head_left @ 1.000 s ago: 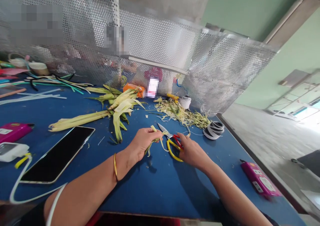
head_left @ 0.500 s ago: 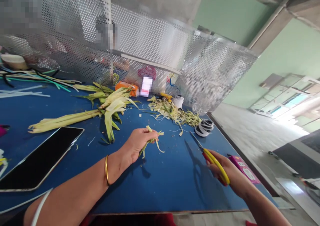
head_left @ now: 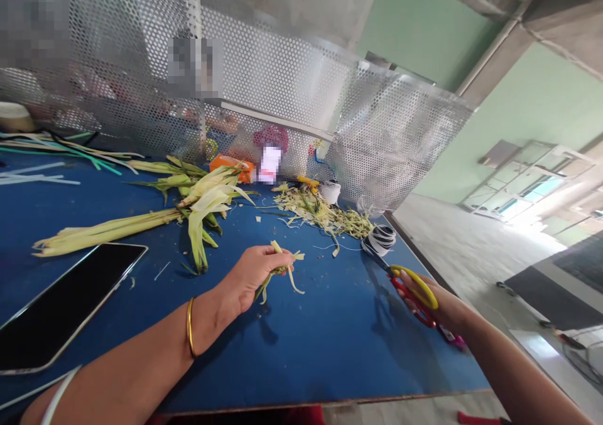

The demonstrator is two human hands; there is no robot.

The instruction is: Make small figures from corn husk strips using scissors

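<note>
My left hand [head_left: 249, 275] rests on the blue table [head_left: 311, 343] with its fingers pinched round a small bunch of pale green leaf strips [head_left: 282, 268]. My right hand [head_left: 440, 306] is at the table's right edge, closed on a pair of scissors [head_left: 407, 287] with yellow and red handles; the blades point up and left toward a roll of black-and-white tape [head_left: 379, 240]. A gold bangle [head_left: 189, 328] circles my left wrist.
Long green leaf stalks [head_left: 141, 218] lie at the centre left, a heap of leaf trimmings [head_left: 325, 215] at the back. A dark phone [head_left: 61, 306] lies front left. A perforated metal screen [head_left: 282, 92] walls the table's far side. A pink object shows under my right wrist.
My right hand has carried the scissors from beside the left hand out to the table's right edge. The left hand keeps hold of the leaf strips. The view has swung rightward.
</note>
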